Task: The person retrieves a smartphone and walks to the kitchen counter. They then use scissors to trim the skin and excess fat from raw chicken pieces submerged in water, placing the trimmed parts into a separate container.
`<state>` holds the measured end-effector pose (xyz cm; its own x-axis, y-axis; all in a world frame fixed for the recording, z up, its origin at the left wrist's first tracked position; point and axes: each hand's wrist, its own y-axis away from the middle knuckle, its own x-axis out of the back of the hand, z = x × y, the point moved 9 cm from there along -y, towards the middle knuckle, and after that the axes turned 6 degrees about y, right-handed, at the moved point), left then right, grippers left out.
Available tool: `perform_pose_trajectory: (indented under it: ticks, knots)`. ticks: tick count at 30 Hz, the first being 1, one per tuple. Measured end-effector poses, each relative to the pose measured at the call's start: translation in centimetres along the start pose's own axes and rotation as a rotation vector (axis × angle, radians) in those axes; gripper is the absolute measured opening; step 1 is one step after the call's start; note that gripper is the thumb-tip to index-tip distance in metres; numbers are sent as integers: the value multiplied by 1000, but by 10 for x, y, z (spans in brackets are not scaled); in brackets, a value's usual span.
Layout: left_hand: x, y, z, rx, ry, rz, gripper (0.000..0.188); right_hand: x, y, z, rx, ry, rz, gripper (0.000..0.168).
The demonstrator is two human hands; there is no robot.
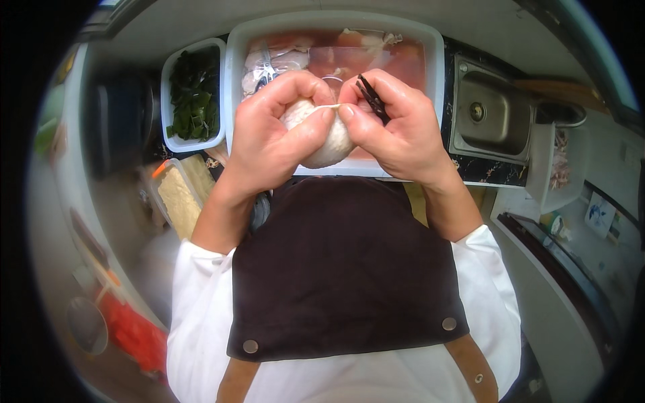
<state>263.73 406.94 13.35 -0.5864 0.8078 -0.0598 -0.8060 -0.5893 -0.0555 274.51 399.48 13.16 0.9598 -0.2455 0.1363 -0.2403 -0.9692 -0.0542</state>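
Observation:
Both hands meet over a large white tub (436, 65) of reddish liquid with pale pieces in it. Between them is a pale, bumpy, rounded piece, perhaps poultry or tripe (330, 146). My left hand (282, 126) holds it and pinches its upper edge between thumb and forefinger. My right hand (395, 126) pinches the same edge close beside, fingertips nearly touching. Dark slender pieces, perhaps a tool's handles (372, 95), stick out from the right hand's fingers. Scissors (266, 68) lie on plastic-wrapped pale pieces in the tub, beyond the left hand.
A white container of dark green leaves (194, 101) stands left of the tub. Nearer is an open plastic box with a pale yellowish content (179, 194). On the right are a steel sink (496, 111) and a translucent bin (541, 171) holding pinkish pieces.

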Motion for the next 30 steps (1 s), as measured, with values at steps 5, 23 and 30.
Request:
perform_pose_trajectory:
  ticks: [5,23,30]
  knots:
    - [3,2,-2,-25,16,62,10,1,2,-3,24,36,40,17]
    - [5,4,27,-385,-280,149,12,-10,13,-45,371,622,153,10]
    - [0,6,29,-376,-266,96,10,-10,13,-43,373,600,149,10]
